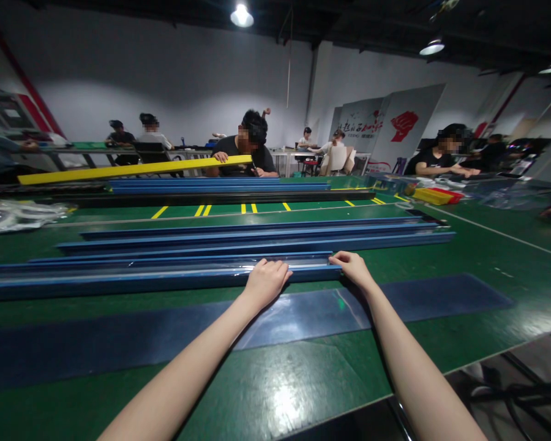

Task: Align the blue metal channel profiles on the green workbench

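A long blue channel profile (pixel 119 282) lies across the table in front of me, with a clear plastic strip (pixel 220 267) lying along its trough. My left hand (pixel 267 282) is closed, fingers curled over the channel's near edge; the fingertips are partly hidden. At the channel's right end my right hand (pixel 351 268) pinches the end of the clear strip, its fingers touching the channel. Flat on the table, under my forearms, is a wide transparent plastic sheet (pixel 165 334).
More blue channels (pixel 275 237) lie just beyond. Past them are a black profile (pixel 220 199) and yellow tape marks on the green table (pixel 468 257). Opposite, a person (pixel 243 144) holds a yellow profile (pixel 138 169). Bagged parts (pixel 18 215) sit left; yellow and red trays (pixel 434 195) sit right.
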Motion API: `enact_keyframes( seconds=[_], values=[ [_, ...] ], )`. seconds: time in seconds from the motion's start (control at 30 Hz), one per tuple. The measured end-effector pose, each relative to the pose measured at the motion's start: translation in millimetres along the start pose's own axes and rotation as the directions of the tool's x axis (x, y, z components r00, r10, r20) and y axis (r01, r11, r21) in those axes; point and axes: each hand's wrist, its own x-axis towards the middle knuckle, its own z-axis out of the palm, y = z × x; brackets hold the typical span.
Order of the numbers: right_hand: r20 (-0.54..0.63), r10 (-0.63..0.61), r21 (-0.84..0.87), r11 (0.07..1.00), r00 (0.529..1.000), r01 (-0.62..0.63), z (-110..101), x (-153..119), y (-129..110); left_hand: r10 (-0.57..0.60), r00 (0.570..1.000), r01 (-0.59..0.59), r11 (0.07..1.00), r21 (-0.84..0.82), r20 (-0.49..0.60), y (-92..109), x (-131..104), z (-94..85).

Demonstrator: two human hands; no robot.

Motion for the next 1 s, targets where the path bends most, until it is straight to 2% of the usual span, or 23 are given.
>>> enact_keyframes(
  seconds=[1.0],
  values=[
    [-0.007,0.0,-0.039,0.999,1.0,0.0,0.8,2.0,3.4,-0.015,0.998,0.017,0.999,-0.046,0.061,-0.3,1.9,-4.5]
  ],
)
